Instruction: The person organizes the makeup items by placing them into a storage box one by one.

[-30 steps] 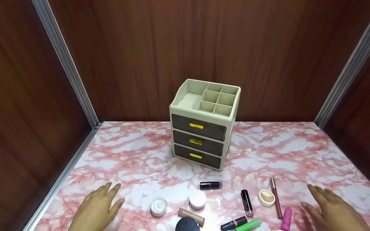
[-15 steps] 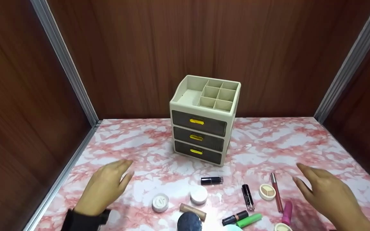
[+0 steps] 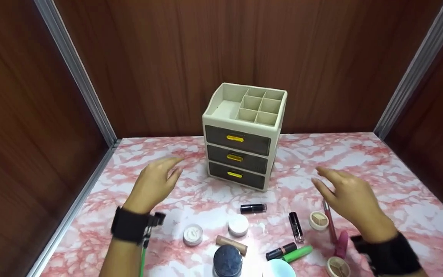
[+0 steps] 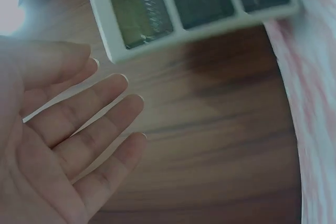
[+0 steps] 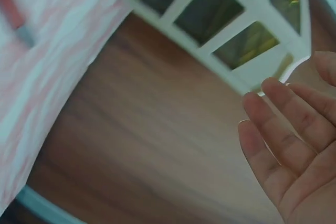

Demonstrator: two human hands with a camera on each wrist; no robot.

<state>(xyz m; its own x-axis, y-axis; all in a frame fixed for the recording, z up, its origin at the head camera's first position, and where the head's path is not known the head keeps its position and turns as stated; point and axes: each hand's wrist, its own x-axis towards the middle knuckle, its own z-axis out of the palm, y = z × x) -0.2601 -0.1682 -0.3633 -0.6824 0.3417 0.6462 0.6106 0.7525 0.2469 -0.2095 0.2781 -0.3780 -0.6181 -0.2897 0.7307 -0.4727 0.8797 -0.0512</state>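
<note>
A cream drawer organizer with dark drawer fronts and yellow handles stands toward the back of the table, its top divided into compartments. To its front left is my left hand, fingers extended and holding nothing. My right hand is off to the front right, also without anything in it, over the table near a red lip gloss tube. Both wrist views show relaxed, spread fingers, with the organizer beyond the left fingertips and the organizer beyond the right ones.
Makeup lies in front: a black lipstick, a white jar, a clear-lidded jar, a beige tube, a dark round jar, a green tube and a concealer palette. Wood panels wall the table.
Both hands have moved forward and inward toward the organizer, bringing the black wrist straps into the head view. The head view has tilted slightly down. The makeup items keep their places.
</note>
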